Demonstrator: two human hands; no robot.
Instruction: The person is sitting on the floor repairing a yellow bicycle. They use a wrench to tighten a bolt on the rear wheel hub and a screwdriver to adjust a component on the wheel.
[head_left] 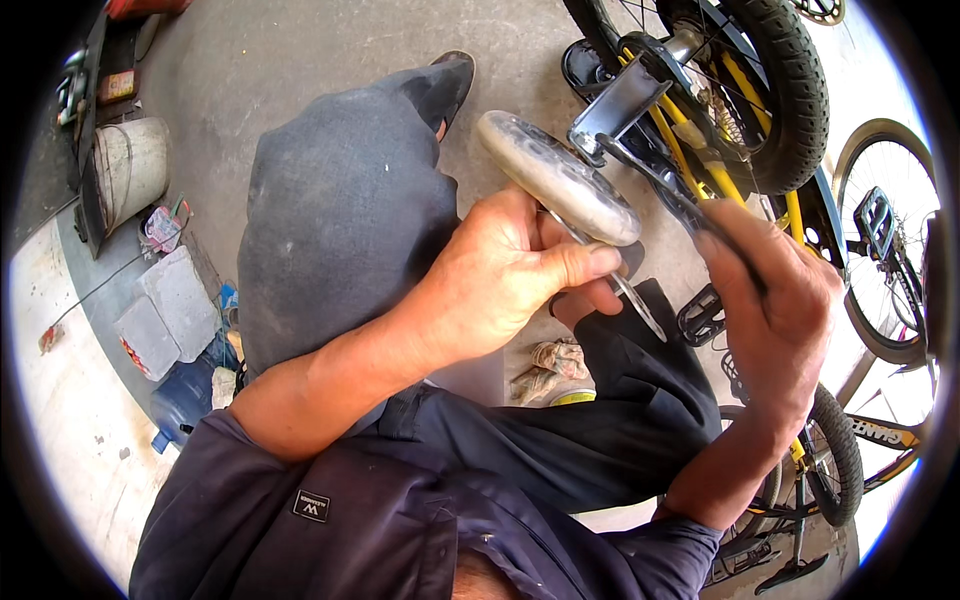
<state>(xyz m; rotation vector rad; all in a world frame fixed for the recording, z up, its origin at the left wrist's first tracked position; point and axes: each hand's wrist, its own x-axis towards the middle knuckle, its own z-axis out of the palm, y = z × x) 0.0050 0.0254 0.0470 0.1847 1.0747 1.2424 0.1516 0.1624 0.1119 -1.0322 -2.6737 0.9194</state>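
Note:
My left hand (515, 265) is closed around a small training wheel (560, 180) with a worn, greyish-white tyre, tilted in front of my knees. Under my thumb a thin silver metal strip (640, 308) sticks out; its kind is unclear. In my right hand (775, 290), fingers wrapped round it, is a dark metal tool (655, 180), possibly a wrench. Its far end meets the lower end of a black metal bracket (620, 105), beside the wheel. Behind the bracket is a bicycle with a yellow frame (720, 180) and a knobby black tyre (795, 100).
More bicycles stand at the right, one with a thin-tyred wheel (885, 240). Work gloves (550, 370) lie on the floor between my legs. At the left are a whitish bucket (132, 170), grey blocks (180, 300) and a blue water jug (185, 395).

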